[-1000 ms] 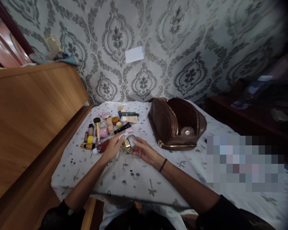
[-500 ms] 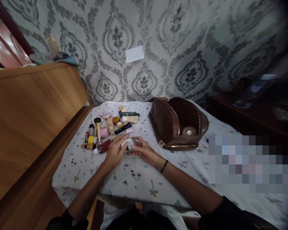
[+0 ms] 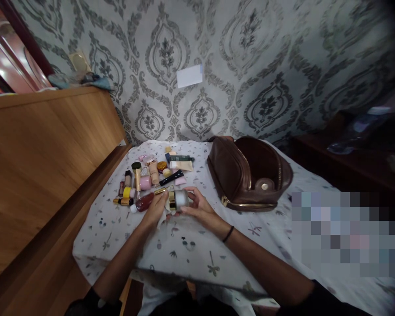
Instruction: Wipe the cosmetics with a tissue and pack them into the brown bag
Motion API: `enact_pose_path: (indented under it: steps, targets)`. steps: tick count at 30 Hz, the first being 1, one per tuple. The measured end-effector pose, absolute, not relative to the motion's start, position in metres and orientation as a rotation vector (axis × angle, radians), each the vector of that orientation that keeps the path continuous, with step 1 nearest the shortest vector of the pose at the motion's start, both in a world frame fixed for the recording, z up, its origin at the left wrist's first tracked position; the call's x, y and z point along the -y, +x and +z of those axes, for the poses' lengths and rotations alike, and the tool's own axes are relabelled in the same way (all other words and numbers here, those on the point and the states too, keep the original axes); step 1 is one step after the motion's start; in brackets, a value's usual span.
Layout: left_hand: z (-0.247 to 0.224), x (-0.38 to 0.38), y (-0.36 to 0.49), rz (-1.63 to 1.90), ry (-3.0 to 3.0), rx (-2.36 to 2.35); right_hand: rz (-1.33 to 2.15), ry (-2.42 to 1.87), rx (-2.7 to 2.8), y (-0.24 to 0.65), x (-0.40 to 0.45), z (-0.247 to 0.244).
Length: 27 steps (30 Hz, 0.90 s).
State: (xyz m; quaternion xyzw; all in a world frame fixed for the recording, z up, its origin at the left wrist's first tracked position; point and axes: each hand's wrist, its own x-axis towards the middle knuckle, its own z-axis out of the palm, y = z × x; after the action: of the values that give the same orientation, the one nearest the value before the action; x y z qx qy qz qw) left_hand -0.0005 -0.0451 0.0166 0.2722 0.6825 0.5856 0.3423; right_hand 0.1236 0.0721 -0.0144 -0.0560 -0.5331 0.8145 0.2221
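A frosted jar with a gold lid [image 3: 181, 199] lies sideways above the front of the table, its base toward the right. My right hand [image 3: 203, 211] is closed around the base end, thumb below and fingers above. My left hand [image 3: 155, 210] is closed on a thin white tissue [image 3: 163, 218] and presses it to the lid end. Some of the left fingers are hidden behind the tissue and jar. Just left of that hand lies a bottle of dark red liquid [image 3: 145, 202] with a white cap.
Several cosmetics stand and lie at the left, among them a pink jar [image 3: 145, 182], a black tube [image 3: 171, 177] and a green tube [image 3: 181, 158]. An unzipped brown leather bag [image 3: 228, 171] sits at the right. A wooden panel [image 3: 59, 131] borders the left side.
The jar has turned so its gold lid and frosted side show between my hands. My left hand has shifted slightly down and the tissue hangs lower. The whole view has shifted a little.
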Motion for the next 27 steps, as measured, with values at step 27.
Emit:
enact_pose_path:
  steps: [27]
  targets:
    - [-0.001, 0.047, 0.009, 1.682, 0.728, -1.600, 1.252, -0.594, 2.007, 0.128, -0.074, -0.014]
